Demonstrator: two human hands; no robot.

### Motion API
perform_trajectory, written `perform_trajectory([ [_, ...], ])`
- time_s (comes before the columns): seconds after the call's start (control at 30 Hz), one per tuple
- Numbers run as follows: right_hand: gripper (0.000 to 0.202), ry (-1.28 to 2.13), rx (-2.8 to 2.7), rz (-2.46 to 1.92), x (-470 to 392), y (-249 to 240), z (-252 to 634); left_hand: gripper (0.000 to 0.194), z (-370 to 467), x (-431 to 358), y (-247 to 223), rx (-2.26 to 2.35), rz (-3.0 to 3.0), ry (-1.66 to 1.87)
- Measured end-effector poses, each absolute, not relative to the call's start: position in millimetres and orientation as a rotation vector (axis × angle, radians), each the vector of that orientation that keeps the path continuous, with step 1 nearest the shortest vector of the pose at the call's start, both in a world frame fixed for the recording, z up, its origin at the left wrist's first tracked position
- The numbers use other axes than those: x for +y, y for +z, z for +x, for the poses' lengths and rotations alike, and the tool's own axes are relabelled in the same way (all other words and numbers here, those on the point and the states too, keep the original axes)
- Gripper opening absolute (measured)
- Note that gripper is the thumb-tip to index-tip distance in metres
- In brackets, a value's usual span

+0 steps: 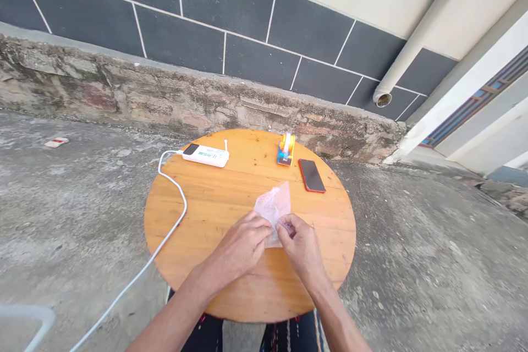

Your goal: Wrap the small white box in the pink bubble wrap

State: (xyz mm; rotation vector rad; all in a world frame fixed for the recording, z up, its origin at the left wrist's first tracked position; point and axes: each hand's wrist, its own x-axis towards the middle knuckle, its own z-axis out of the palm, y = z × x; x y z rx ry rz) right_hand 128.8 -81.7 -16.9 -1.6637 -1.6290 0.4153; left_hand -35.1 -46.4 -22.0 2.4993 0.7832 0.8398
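Head view: on the round wooden table [231, 198], a translucent bubble-wrap sheet [273, 203] lies just off centre toward one o'clock. The right hand [300, 242] pinches its right edge; the left hand [245, 239], fingers curled, touches its left, grip unclear. Tape dispenser [286, 149] at one, red-edged smartphone [312, 175] at two.

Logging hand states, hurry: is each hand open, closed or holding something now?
Left hand: touching the pinkish sheet; whether it grips can't be told.
Right hand: closed, pinching the sheet.
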Motion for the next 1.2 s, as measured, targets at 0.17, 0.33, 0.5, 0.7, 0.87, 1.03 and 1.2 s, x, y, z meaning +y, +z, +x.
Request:
perform_trajectory([
  [0.17, 0.012, 0.309, -1.785, -1.578, -85.1, -13.9, 125.2, 0.026, -33.8, -47.7, -17.5, 0.799, 2.469, 0.854],
  [0.33, 0.02, 0.344, -1.906, -1.436, -85.6, -15.3, 128.8, 0.026, -31.1, -48.4, -21.2, 0.811, 2.379, 0.934],
  [0.5, 0.032, 0.349, -1.953, -1.377, -90.5, -19.0, 133.2, 0.024, -31.3, -47.8, -26.3, 0.812, 2.333, 0.958],
  [0.7, 0.038, 0.539, -1.868, -1.35, -97.0, -20.6, 138.3, 0.02, -31.2, -50.2, -26.7, 0.887, 2.296, 0.968],
  [0.87, 0.032, 0.697, -1.773, -1.285, -86.9, -26.3, 141.0, 0.028, -29.5, -52.3, -32.9, 0.916, 2.276, 1.056],
  [1.03, 0.041, 0.709, -1.831, -1.263, -80.4, -29.0, 142.6, 0.033, -28.0, -51.9, -36.7, 0.928, 2.291, 1.094],
  [1.2, 0.047, 0.612, -1.926, -1.284, -82.1, -29.7, 142.8, 0.018, -30.2, -62.4, -38.9, 1.015, 2.253, 1.174],
])
